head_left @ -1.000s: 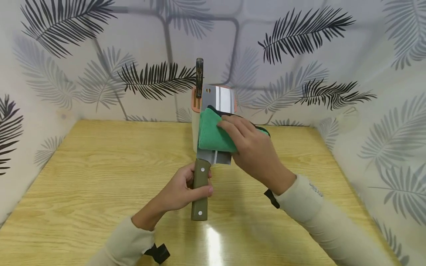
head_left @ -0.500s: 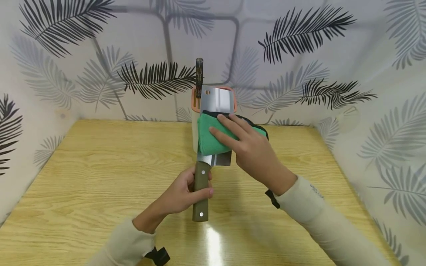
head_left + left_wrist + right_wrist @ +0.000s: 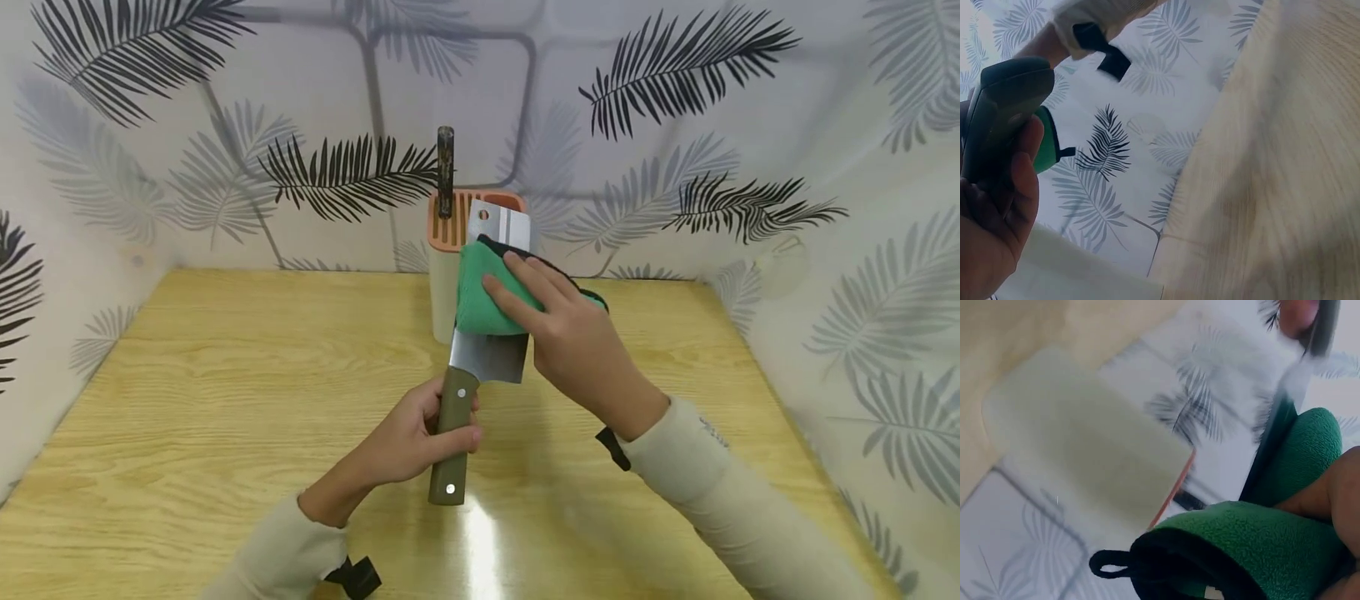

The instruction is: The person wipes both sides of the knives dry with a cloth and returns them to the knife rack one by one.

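In the head view my left hand (image 3: 405,433) grips the olive handle of a cleaver (image 3: 489,357), its blade pointing up and away, tilted slightly right. A folded green cloth (image 3: 483,304) with black edging covers the middle of the blade. My right hand (image 3: 576,346) holds that cloth against the blade, fingers laid over its face. The right wrist view shows the cloth (image 3: 1241,544) folded on both sides of the blade, a black loop at its edge. In the left wrist view, the left hand (image 3: 997,244) wraps the handle, seen dark from its end.
Behind the blade stands a cream knife holder (image 3: 442,292) with a slotted orange top. A black-handled knife (image 3: 446,171) stands in it. Everything rests on a wooden table (image 3: 262,375), with leaf-patterned cloth walls (image 3: 315,100) at the back and sides.
The cloth and right hand slid down the blade a little, then back up. The blade has turned and its top has shifted right, showing more of the holder's slots and the lower blade.
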A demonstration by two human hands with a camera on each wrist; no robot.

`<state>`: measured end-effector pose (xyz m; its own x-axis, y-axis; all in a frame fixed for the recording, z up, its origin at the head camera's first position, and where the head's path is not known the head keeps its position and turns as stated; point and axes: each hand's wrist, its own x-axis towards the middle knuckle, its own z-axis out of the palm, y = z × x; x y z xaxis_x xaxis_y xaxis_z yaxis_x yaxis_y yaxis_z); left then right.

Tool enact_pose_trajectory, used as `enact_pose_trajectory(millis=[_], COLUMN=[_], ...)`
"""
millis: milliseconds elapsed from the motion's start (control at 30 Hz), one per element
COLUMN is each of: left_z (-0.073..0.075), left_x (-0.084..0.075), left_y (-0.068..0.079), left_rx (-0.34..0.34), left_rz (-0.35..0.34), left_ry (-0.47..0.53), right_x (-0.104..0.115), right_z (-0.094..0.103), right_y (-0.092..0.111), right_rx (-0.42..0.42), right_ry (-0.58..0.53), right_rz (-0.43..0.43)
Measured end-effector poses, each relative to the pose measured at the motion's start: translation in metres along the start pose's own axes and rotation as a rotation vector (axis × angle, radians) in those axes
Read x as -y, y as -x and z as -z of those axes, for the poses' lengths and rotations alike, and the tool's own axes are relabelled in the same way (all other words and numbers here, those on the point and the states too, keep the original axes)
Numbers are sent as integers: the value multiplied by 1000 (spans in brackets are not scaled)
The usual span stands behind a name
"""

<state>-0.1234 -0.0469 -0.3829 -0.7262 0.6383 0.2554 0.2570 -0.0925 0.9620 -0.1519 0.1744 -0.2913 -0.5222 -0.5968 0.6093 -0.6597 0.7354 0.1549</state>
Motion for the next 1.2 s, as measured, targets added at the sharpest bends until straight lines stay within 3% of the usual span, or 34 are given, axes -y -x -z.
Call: enact_pose_trajectory(millis=[167,300,433,633,733,933,1200], left_z=[5,4,-1,-15,-16,-6,9], left_x=[-2,-3,-1,4,5,2,-4], left_y=[-3,-3,-1,6,8,5,-4], left_rx=[-56,-55,-19,81,95,14,-194], left_rz=[-28,-32,-29,16,37,30,9], left_ry=[-38,-38,-18,37,48,11,70], right_x=[26,33,21,-20,-22,1,30], right_z=[-4,-6,-4,-6,-9,-17,-28], right_y=[18,23,11,-7,-6,4,15], right_rx=[28,9,-31,-85,-94,-111,-82], right_ry=[-22,7,41,22,6,-23,-303], right_rz=[53,36,-20,-185,-210,-99,19])
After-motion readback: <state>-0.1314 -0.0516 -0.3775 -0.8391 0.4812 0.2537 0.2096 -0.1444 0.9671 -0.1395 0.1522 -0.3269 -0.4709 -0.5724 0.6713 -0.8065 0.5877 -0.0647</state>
